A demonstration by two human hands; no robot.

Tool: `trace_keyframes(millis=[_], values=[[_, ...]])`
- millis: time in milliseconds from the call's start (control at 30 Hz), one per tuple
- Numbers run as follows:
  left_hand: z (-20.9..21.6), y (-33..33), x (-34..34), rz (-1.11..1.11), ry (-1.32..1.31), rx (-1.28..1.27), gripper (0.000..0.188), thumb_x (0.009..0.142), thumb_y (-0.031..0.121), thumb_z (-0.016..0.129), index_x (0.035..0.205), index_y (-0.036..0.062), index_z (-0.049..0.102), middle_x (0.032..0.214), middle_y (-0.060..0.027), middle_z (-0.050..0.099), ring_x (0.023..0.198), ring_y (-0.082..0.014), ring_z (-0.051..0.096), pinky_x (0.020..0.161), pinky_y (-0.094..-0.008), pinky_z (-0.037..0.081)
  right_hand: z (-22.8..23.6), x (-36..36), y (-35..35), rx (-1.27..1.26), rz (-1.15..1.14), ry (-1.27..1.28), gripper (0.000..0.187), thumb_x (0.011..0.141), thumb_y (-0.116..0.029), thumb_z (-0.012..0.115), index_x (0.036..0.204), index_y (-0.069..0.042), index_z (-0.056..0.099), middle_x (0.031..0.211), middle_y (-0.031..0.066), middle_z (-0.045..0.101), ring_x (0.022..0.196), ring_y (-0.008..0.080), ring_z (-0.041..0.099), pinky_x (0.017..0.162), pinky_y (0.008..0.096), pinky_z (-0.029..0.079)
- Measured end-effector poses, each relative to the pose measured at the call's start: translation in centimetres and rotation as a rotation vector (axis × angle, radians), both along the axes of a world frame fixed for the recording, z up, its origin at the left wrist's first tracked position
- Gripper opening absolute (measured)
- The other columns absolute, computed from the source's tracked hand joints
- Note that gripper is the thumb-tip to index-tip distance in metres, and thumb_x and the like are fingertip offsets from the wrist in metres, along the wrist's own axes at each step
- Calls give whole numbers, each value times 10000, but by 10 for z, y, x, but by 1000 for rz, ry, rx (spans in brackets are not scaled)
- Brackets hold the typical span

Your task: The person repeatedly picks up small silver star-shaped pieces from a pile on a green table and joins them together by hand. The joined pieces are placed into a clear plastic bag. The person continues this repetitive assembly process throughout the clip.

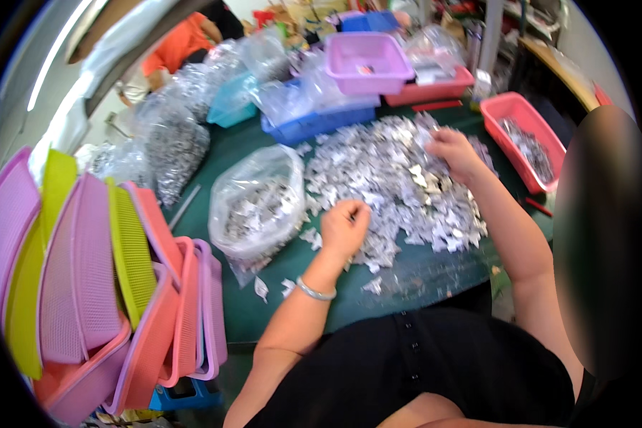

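Observation:
A wide heap of small flat silvery-grey pieces (pixel 392 178) with jagged outlines spreads over the dark green table (pixel 292 314). My left hand (pixel 345 227) is at the heap's near left edge with its fingers curled closed; whatever is inside them is hidden. Over the far right of the heap, my right hand (pixel 453 151) has its fingers pinched together, and I cannot make out what is between them. To the left of my left hand stands an open clear plastic bag (pixel 257 203), partly filled with similar pieces.
Stacked purple, green and pink plastic baskets (pixel 85 271) crowd the left side. A pink basket (pixel 524 143) with grey pieces sits at right. Beyond the heap are a purple basin (pixel 367 60), a blue tray (pixel 321 123) and full plastic bags (pixel 171 143). A person in orange (pixel 175 43) is far left.

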State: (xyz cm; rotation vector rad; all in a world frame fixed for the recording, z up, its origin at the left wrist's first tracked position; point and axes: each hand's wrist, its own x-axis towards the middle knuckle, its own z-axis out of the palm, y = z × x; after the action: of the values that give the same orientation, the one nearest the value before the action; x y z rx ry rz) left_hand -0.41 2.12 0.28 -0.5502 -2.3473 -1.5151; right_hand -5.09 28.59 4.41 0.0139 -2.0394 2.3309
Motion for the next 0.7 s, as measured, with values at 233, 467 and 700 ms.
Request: trace_keyframes(millis=[233, 467, 700], values=[[-2, -1, -1, -22, -111, 89, 111, 781, 85, 574, 798, -17, 616, 674, -13, 583, 619, -74, 513, 587, -213, 417, -20, 14, -67, -920, 214, -197, 131, 807, -144, 524, 899, -52, 505, 836, 120, 572, 667, 244, 576, 464, 253, 454], [0, -2, -3, -95, -374, 491, 216, 828, 90, 528, 1017, -13, 524, 823, -18, 578, 665, -51, 509, 556, -179, 410, -43, 28, -101, -798, 410, -264, 174, 844, -173, 451, 974, -61, 479, 901, 166, 573, 694, 276, 584, 451, 283, 450], [-8, 1, -5, -157, -278, 392, 193, 799, 85, 579, 951, -21, 526, 759, -19, 565, 684, -75, 552, 572, -188, 431, -36, 43, -116, -582, 275, -329, 191, 843, -174, 496, 1013, -90, 522, 845, 54, 569, 661, 165, 562, 450, 275, 425]])
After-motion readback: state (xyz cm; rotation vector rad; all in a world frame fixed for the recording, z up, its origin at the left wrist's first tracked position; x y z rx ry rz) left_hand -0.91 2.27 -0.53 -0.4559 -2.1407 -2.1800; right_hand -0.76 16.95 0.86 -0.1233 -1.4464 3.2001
